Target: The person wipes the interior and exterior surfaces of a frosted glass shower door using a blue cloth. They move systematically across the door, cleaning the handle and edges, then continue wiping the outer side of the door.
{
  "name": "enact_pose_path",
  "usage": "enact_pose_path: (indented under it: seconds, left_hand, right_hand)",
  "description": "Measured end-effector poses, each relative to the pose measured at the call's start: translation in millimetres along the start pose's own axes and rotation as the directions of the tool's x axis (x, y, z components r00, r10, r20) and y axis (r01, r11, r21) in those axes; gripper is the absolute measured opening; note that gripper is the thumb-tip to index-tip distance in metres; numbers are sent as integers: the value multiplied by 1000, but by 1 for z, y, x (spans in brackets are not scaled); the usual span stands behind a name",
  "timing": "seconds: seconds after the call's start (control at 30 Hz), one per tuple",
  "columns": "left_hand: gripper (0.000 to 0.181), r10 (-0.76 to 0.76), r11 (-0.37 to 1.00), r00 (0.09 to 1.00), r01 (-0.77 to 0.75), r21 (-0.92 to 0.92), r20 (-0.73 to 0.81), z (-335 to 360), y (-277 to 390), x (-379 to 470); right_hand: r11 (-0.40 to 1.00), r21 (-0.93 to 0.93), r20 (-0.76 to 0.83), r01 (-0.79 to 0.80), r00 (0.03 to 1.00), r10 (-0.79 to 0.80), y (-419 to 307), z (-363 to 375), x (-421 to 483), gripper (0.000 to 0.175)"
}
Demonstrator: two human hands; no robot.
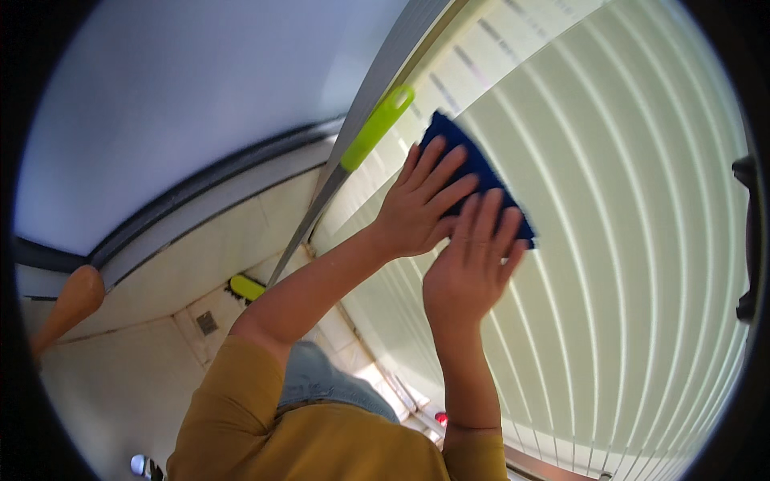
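Both my hands lie flat, fingers spread, on a dark blue cloth point(475, 159) against a striped frosted glass panel point(577, 288). My left hand point(421, 204) covers the cloth's left part. Lower and to the right, my right hand point(475, 258) presses its fingertips over the cloth's lower part. The cloth's upper and right edges show past my fingers. How much of it lies beneath my palms is hidden.
A long-handled brush with a lime green grip point(379, 129) leans left of the panel, its green brush head point(246, 287) near a floor drain point(206, 323). A grey metal frame point(385, 60) borders the panel. A rounded wooden handle-like end point(81, 291) stands at far left.
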State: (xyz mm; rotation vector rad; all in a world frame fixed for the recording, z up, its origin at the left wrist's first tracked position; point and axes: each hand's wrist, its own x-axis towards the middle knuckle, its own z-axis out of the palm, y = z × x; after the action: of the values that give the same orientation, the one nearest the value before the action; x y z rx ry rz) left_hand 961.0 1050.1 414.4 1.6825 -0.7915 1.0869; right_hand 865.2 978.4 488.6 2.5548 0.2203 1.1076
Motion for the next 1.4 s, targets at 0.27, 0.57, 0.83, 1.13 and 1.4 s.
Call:
enact_pose_path:
  seconds: [0.27, 0.57, 0.83, 1.13, 1.4]
  left_hand:
    - [57, -368, 928, 863, 364, 78, 346, 1, 10, -213]
    - [50, -261, 965, 965, 261, 5, 2, 25, 6, -93]
    - [54, -570, 793, 777, 606, -70, 267, 21, 39, -230]
    - [59, -616, 776, 762, 544, 319, 199, 29, -13, -216]
    - [58, -669, 743, 701, 633, 218, 245, 55, 78, -245]
  right_hand:
    - [948, 273, 317, 167, 914, -252, -45, 67, -127, 38]
    - [997, -43, 165, 64, 985, -56, -22, 37, -53, 30]
    - [951, 241, 402, 193, 872, -279, -39, 71, -142, 38]
    - [895, 293, 327, 337, 844, -425, -70, 118, -96, 42]
    - [895, 306, 468, 323, 768, -437, -39, 82, -148, 41]
